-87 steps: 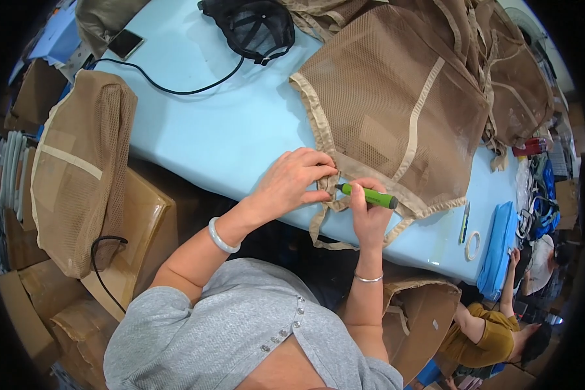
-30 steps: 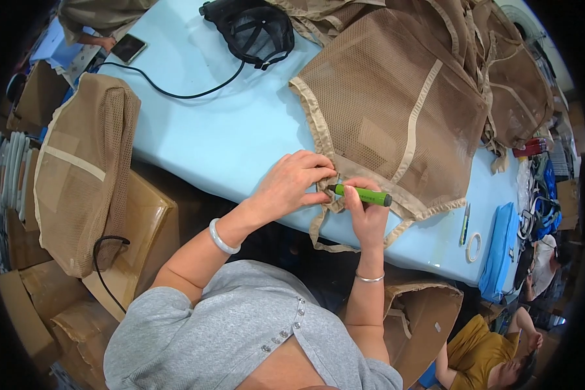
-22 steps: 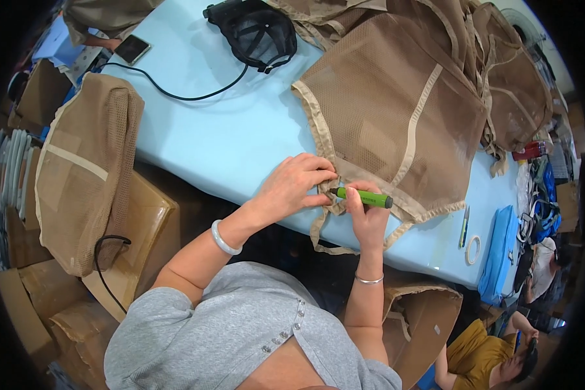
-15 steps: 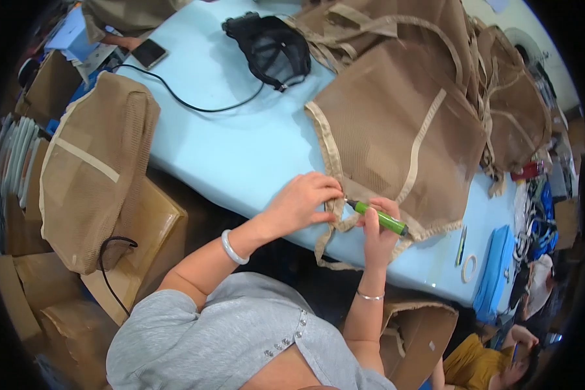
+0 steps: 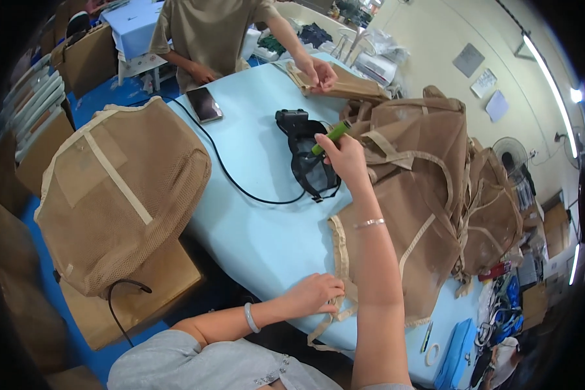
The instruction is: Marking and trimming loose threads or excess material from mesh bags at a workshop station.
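Observation:
My left hand [image 5: 313, 294] is closed on the beige binding [image 5: 340, 250] along the edge of a brown mesh piece [image 5: 378, 240], near the front of the table. Its loose tape end hangs by the table edge. In my right hand [image 5: 348, 159], stretched far across the table, is a thick green marker [image 5: 331, 137], tilted up. That hand is above a black strapped headgear [image 5: 305, 169] with a black cable. Across the table, another person's hand [image 5: 317, 73] hangs over folded brown fabric [image 5: 348, 84].
More brown mesh [image 5: 419, 123] is heaped at the right. A mesh cover [image 5: 120, 195] sits on a cardboard box [image 5: 169, 273] at left. A phone [image 5: 204, 104] lies on the blue table [image 5: 240, 221]; a tape roll [image 5: 432, 354] and blue pouch [image 5: 456, 356] are at near right.
My right hand has moved away from the binding, forward across the table with the marker. My left hand stays on the binding. The view has lifted, bringing the other person's torso and hands in.

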A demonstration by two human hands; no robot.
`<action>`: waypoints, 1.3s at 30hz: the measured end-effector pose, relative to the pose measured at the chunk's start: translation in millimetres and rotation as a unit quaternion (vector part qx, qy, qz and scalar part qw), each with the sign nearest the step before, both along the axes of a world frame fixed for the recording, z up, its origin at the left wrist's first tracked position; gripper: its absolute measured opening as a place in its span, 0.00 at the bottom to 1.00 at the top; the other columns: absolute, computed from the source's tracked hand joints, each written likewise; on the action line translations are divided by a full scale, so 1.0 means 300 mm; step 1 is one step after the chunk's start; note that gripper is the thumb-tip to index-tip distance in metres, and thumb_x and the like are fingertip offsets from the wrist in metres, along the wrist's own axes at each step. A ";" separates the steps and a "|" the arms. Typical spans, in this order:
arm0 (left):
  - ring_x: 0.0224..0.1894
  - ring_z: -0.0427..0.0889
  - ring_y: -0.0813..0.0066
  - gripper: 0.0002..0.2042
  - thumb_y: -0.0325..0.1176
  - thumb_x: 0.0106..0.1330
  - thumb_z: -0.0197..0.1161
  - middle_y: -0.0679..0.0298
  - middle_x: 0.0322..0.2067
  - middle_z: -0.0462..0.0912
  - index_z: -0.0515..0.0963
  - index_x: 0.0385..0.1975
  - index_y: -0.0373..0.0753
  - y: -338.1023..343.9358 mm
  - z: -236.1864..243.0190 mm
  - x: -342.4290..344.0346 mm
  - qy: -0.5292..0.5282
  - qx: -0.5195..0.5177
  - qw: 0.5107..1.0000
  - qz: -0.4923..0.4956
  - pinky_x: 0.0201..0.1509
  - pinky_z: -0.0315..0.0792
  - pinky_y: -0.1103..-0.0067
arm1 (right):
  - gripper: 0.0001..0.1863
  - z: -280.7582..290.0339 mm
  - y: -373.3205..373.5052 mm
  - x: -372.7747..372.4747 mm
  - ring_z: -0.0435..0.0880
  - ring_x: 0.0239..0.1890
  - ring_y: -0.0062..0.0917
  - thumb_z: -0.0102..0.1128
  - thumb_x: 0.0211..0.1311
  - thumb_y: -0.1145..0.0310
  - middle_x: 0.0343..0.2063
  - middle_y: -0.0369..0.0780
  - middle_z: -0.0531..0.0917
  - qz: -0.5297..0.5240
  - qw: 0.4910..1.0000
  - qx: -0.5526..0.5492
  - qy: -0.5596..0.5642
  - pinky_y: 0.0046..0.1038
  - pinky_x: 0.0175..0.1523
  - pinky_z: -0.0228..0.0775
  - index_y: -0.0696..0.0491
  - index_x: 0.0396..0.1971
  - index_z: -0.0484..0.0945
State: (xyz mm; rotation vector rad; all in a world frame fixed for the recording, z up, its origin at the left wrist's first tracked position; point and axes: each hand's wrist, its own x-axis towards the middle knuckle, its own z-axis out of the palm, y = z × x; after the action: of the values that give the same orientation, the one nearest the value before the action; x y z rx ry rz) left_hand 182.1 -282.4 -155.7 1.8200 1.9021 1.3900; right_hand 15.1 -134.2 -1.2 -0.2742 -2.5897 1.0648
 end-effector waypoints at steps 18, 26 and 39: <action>0.48 0.73 0.65 0.18 0.40 0.54 0.67 0.63 0.44 0.75 0.77 0.42 0.39 0.027 -0.025 0.005 -0.077 0.045 0.996 0.025 0.49 0.70 0.70 | 0.31 -0.006 -0.035 -0.437 0.78 0.17 0.23 0.60 0.60 0.41 0.16 0.39 0.79 -0.086 0.992 0.022 -0.090 0.27 0.26 0.71 0.61 0.21 0.79; 0.48 0.74 0.65 0.18 0.39 0.54 0.67 0.63 0.44 0.76 0.78 0.42 0.39 0.024 -0.049 0.013 -0.063 0.041 0.997 0.033 0.49 0.70 0.70 | 0.38 0.042 -0.013 -0.488 0.84 0.23 0.29 0.57 0.54 0.31 0.15 0.40 0.81 -0.163 0.978 -0.127 -0.008 0.31 0.33 0.75 0.60 0.19 0.82; 0.53 0.74 0.65 0.21 0.40 0.55 0.69 0.65 0.49 0.76 0.78 0.46 0.37 0.020 -0.007 -0.010 -0.002 -0.017 1.000 -0.023 0.52 0.69 0.71 | 0.20 -0.246 0.439 -0.002 0.83 0.30 0.35 0.58 0.59 0.52 0.28 0.47 0.84 -0.146 0.960 0.211 -0.111 0.36 0.38 0.74 0.56 0.32 0.84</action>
State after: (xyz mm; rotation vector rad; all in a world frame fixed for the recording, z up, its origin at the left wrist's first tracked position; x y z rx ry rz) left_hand 179.0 -276.5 -157.9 1.8319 1.8585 1.3366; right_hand 14.5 -2.5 -75.0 -0.6732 -2.7730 0.3833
